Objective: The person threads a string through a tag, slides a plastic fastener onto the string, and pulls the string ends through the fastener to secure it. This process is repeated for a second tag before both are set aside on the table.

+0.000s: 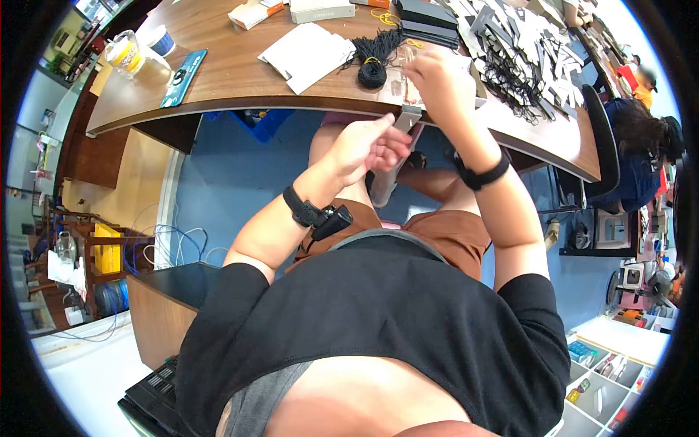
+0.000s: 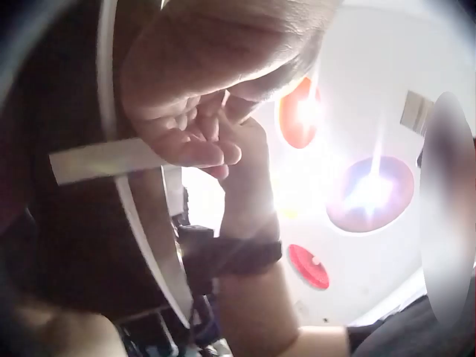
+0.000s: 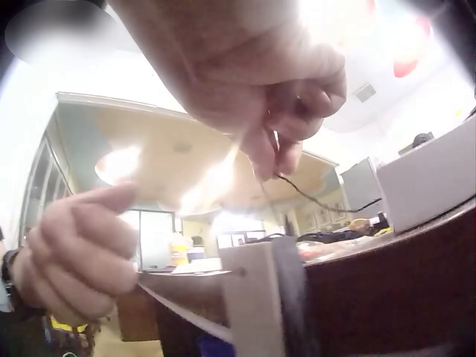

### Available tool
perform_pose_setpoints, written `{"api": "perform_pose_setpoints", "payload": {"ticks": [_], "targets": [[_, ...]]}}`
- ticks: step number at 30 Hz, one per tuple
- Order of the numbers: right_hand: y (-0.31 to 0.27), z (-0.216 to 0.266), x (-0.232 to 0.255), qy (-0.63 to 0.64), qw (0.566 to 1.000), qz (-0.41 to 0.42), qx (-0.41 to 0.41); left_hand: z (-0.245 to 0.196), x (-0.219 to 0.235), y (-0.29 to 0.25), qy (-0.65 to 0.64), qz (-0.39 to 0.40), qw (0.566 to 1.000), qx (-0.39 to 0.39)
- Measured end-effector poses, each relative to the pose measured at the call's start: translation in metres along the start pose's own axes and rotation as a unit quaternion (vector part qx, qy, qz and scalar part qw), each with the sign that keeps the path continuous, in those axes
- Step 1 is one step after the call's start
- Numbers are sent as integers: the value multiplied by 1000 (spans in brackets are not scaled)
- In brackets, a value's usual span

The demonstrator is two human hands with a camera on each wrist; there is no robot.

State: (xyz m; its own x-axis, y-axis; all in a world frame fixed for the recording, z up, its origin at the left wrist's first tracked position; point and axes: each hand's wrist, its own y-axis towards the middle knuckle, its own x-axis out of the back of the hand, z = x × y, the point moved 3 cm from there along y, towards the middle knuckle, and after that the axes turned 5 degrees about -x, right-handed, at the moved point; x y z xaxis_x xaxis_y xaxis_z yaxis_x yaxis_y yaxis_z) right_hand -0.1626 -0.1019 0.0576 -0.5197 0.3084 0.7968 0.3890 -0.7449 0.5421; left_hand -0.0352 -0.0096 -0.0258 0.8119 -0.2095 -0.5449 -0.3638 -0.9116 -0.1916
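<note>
The right hand [image 1: 443, 84] is raised over the table edge. In the right wrist view, the thumb and fingers of this hand [image 3: 279, 97] pinch a thin dark cord [image 3: 327, 208] that trails to the right. Below it stands a pale block-like bar [image 3: 253, 297] at the table edge, seen from above as a grey end [image 1: 409, 113]. Beside the bar, the left hand [image 1: 370, 149] holds nothing, its fingers loosely bent. The left wrist view shows the left hand [image 2: 216, 59] large and close, near the pale bar [image 2: 108, 161].
On the table [image 1: 226, 80] lie a black cord bundle [image 1: 372, 71], white sheets [image 1: 306, 57], a heap of dark and white strips [image 1: 510, 51], and boxes [image 1: 320, 10]. A cup [image 1: 160, 41] and a plastic container [image 1: 125, 54] stand at the left. Another person [image 1: 633, 153] is at the right.
</note>
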Motion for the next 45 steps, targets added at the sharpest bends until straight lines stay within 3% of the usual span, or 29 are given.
{"api": "perform_pose_setpoints", "payload": {"ticks": [3, 7, 8, 13, 15, 16, 17, 19, 21, 23, 26, 33, 36, 39, 43, 45], "targets": [[-51, 15, 21, 12, 999, 33, 42, -5, -23, 1, -193, 50, 979, 43], [-107, 30, 33, 116, 988, -5, 99, 7, -21, 21, -308, 174, 933, 71], [-117, 31, 33, 135, 987, 8, 86, 9, -27, 24, -233, 40, 970, 58], [-154, 21, 23, 222, 970, 98, 4, 15, -36, 27, -241, 36, 968, 65], [-156, 11, 22, 366, 914, 138, -111, 14, -39, 22, -179, 43, 983, 23], [-155, 5, 23, 433, 872, 155, -166, 14, -43, 20, -133, 5, 991, 15], [-154, -7, 22, 481, 805, 208, -278, 12, -48, 16, -88, 8, 996, 0], [-144, -23, 21, 569, 745, 162, -309, 9, -57, 9, 1, 13, 999, -29], [-137, -25, 15, 634, 660, 192, -354, 9, -68, 5, 76, 10, 996, -56], [-132, -23, 14, 666, 638, 185, -340, 11, -73, 4, 141, 13, 987, -70], [-122, -20, 14, 689, 607, 171, -356, 13, -75, 3, 130, 24, 988, -74], [-116, -24, 18, 711, 611, 126, -324, 11, -75, -4, 152, 24, 988, -35], [-114, -21, 21, 664, 688, 87, -278, 8, -72, -1, 174, 29, 979, -104], [-110, -19, 25, 528, 834, -28, -157, 5, -65, 5, 199, 28, 966, -161], [-108, -15, 23, 563, 801, -2, -203, 6, -55, 10, 88, 41, 989, -115], [-109, -15, 19, 586, 778, 10, -225, 9, -52, 10, 63, 37, 988, -136]]}}
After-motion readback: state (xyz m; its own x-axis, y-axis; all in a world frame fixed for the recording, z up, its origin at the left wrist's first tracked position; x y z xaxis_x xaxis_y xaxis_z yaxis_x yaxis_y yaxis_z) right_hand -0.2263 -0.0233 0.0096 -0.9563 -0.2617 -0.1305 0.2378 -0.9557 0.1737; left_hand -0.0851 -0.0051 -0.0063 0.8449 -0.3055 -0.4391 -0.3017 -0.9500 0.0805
